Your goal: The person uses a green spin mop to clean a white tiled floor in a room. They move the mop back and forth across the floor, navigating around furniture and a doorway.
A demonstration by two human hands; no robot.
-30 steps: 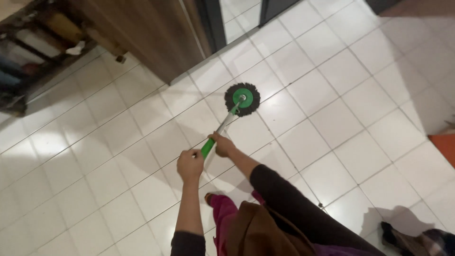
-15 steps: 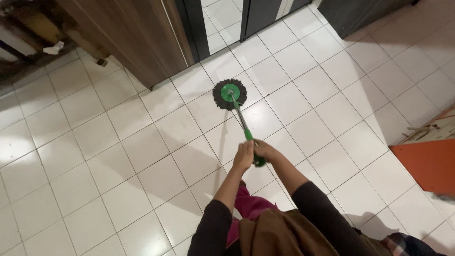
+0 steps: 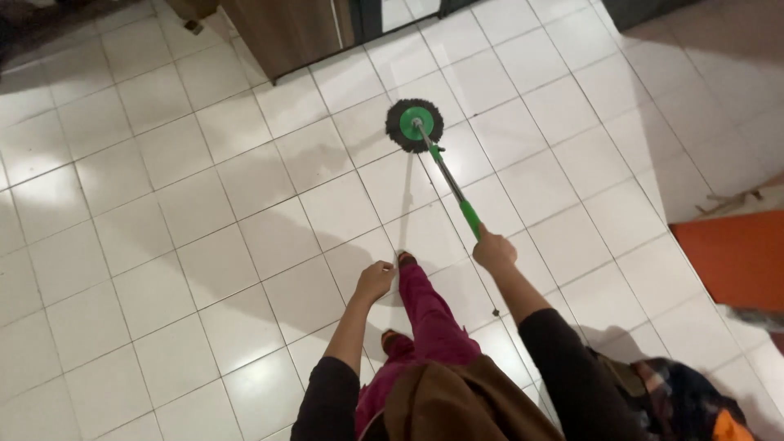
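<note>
I look down and see my right hand (image 3: 493, 249) wrapped tight around the green grip of a mop (image 3: 441, 167). The fingers are closed all the way round the handle, so it is clamped in my fist. The mop's handle is a long, thin stick, shiny grey metal in the middle and bright green plastic at the part I hold. It slants up and to the left, away from me, to the mop head (image 3: 415, 125). The mop head is round like a plate, with a smooth green disc in the middle and dark, fluffy strings all around the edge. It lies flat on the floor (image 3: 163, 204), well out in front of me. My left hand (image 3: 376, 280) is off the mop and holds nothing; its fingers are curled in loosely, and it hangs in the air above the floor, near my foot. The floor is made of square white tiles, smooth and glossy, with thin dark lines between them and soft bright patches of light. My trouser leg (image 3: 429, 314) is pink and soft-looking, and my sleeves are dark. A brown wooden cabinet (image 3: 286, 28) stands at the top, behind the mop head. A flat orange mat (image 3: 735, 257) lies at the right edge.
</note>
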